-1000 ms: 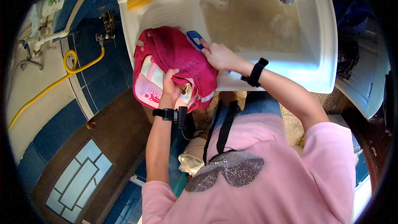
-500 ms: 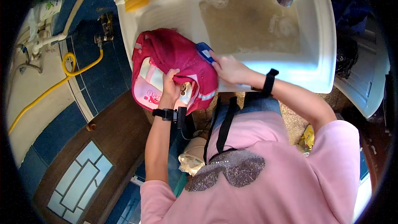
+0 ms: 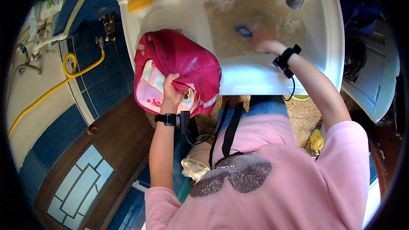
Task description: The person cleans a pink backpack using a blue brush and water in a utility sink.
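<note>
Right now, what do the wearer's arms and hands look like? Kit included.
Short pink sleeves, bare forearms. Left hand has no glove; right hand is motion-blurred, no glove visible. Each wrist wears a black strap with a black box-like unit and a thin dark cable.

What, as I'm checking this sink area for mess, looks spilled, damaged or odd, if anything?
Only the water in the white sink stands out: murky brown, not clear. No obvious spill or damage shows.
</note>
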A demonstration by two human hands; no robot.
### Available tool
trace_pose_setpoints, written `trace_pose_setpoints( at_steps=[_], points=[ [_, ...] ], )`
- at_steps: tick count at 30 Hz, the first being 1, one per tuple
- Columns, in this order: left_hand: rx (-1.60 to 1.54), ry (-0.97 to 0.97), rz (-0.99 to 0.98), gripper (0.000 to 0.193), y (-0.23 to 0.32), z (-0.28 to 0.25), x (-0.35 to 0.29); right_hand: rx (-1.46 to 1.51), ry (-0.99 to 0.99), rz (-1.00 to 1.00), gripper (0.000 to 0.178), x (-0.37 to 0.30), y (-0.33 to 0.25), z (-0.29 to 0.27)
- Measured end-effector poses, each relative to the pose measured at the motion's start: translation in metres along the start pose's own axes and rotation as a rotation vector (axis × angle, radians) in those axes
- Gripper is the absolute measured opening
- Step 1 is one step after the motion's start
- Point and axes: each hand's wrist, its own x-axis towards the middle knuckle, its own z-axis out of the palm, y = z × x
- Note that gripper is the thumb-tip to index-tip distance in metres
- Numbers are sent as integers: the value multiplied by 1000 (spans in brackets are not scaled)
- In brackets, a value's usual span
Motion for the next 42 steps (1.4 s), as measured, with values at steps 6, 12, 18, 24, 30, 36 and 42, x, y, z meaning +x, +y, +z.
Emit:
trace_pose_setpoints(
  at_steps=[6, 12, 18, 24, 30, 36, 42],
  points=[
    [-19, 20, -4, 12, 0, -2, -2, 421, 125, -239, 43, -130, -94, -4],
    [44, -83, 0, 26, -8, -22, 14, 319, 107, -451, 40, -92, -113, 8],
    [-60, -117, -13, 18, -11, -28, 15, 429, 186, -414, 54, -64, -134, 6],
    [-118, -108, -10, 14, -7, -21, 9, 376, -7, -312, 34, -147, -105, 7],
    [-47, -130, 28, 16, -5, -8, 8, 436, 35, -258, 57, -60, -127, 9],
    [-78, -164, -68, 21, -5, -28, 12, 446, -20, -237, 56, -100, -126, 9],
    [-97, -155, 2, 24, -6, -21, 9, 507, -65, -52, 60, -136, -112, 13]
  ],
)
